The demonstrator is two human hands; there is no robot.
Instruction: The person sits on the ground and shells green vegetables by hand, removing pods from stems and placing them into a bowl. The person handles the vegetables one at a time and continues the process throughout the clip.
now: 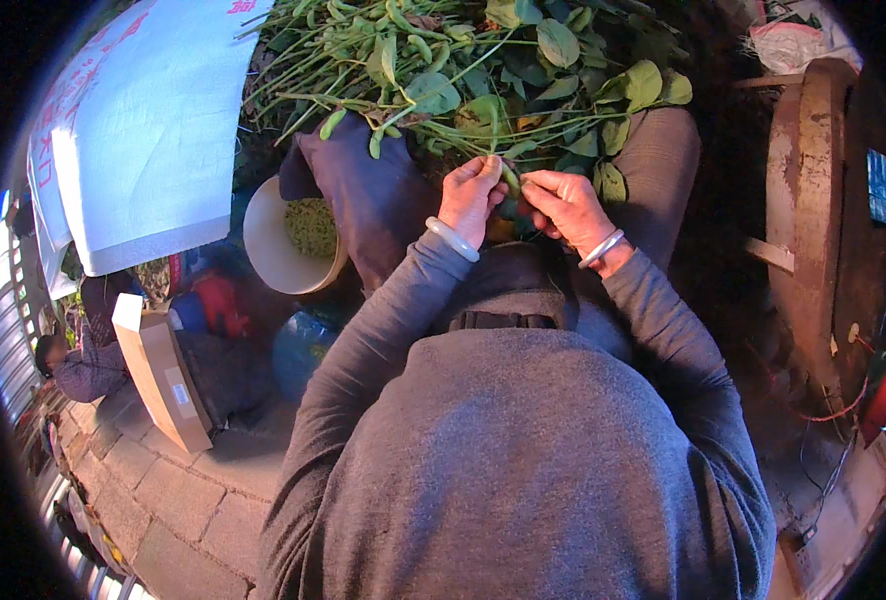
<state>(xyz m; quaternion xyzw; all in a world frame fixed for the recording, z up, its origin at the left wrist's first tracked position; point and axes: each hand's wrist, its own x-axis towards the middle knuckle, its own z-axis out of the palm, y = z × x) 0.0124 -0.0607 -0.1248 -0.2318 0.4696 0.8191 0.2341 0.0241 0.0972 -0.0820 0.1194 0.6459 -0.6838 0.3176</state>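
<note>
My left hand (473, 195), a pale bangle at its wrist, pinches a green soybean stem (494, 139) between thumb and forefinger. A plump green soybean pod (510, 178) lies between my two hands. At its right side, the thumb and forefinger of my right hand (567, 204) close on the pod; that wrist also wears a pale bangle. Across my lap and beyond my knees spreads a heap of cut soybean plants (432, 94) with leaves, stems and many pods. Left of my leg, a white bucket (267, 240) holds green beans (312, 227).
A white woven sheet (165, 127) with red printing hangs at the upper left. Below it are a cardboard box (162, 375) and a blue plastic bag (300, 352). A person (94, 367) is at the far left. To my right stands a worn wooden piece (810, 225), with cables (825, 480) below.
</note>
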